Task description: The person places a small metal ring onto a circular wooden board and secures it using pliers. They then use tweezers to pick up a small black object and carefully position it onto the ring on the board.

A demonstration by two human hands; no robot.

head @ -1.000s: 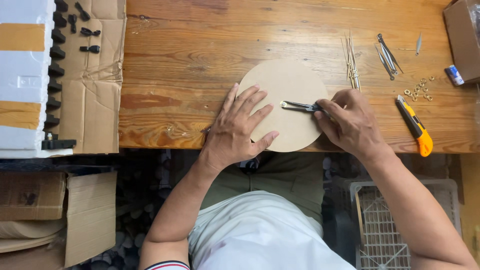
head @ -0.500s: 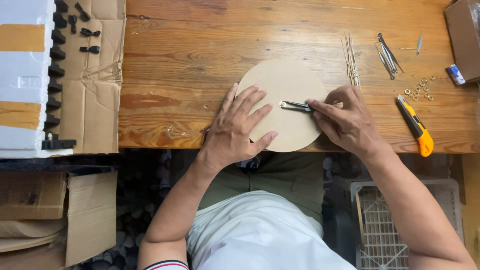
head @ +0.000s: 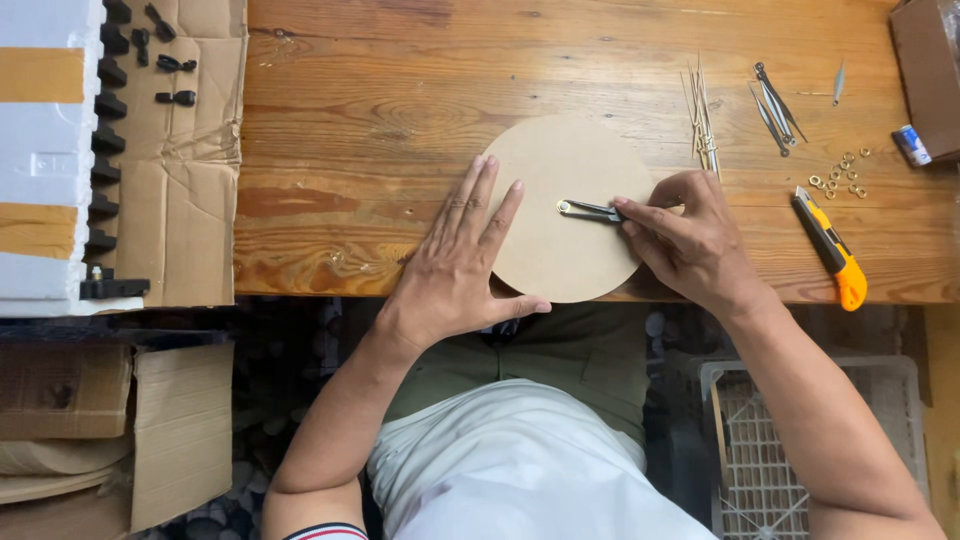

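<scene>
Brown and smooth, a round board (head: 560, 190) is lying flat on the wooden table (head: 400, 120), at its near edge. The left hand (head: 462, 262) is pressing flat and open on the board. The right hand (head: 690, 245) is pinching a thin metal tool (head: 588, 209) on the board. Right of the board, a yellow knife (head: 832, 248) is lying near small gold rings (head: 840, 178).

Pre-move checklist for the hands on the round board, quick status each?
1. Left hand flat on round board, pinning it: ok.
2. Right hand grips the metal clock hands at their right end: ok.
3. Hands' ring end at board centre: ok, roughly.
4. Board fully on wooden table: not ok, the near edge overhangs slightly.
5. Utility knife clear of both hands: ok.
6. Knife blade retracted: cannot tell.
</scene>
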